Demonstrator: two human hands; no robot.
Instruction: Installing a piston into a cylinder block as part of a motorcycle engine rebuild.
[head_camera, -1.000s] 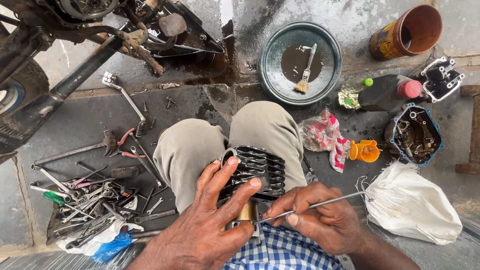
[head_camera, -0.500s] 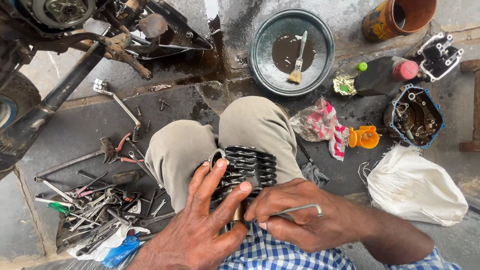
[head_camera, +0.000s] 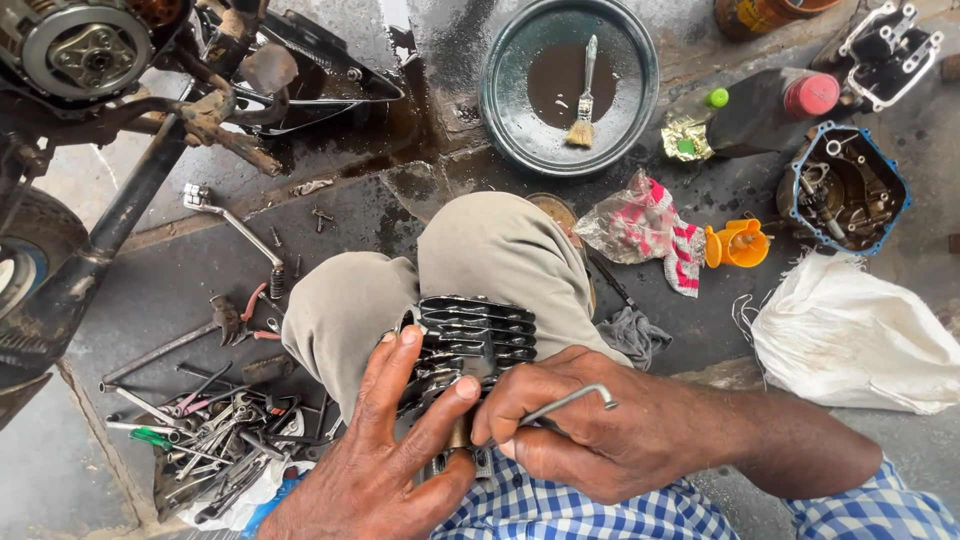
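Head view. The black finned metal engine cylinder (head_camera: 470, 345) rests on your lap, against your grey-trousered knees; all places below are taken from it.

Your left hand (head_camera: 385, 470) lies over its near-left side, fingers spread wide and pressed on the fins, bracing rather than clasping.

Your right hand (head_camera: 585, 430) sits just right of its near end, curled closed around a thin bent steel hex key (head_camera: 570, 400), whose short leg sticks out to the right. The tip is hidden by your fingers.

Left of the cylinder: a heap of loose steel hand tools (head_camera: 215, 430) on the floor.

Beyond it: a round grey metal pan (head_camera: 640, 95) holding dark oil and a small brush (head_camera: 583, 100).

Right: a white cloth sack (head_camera: 850, 335).
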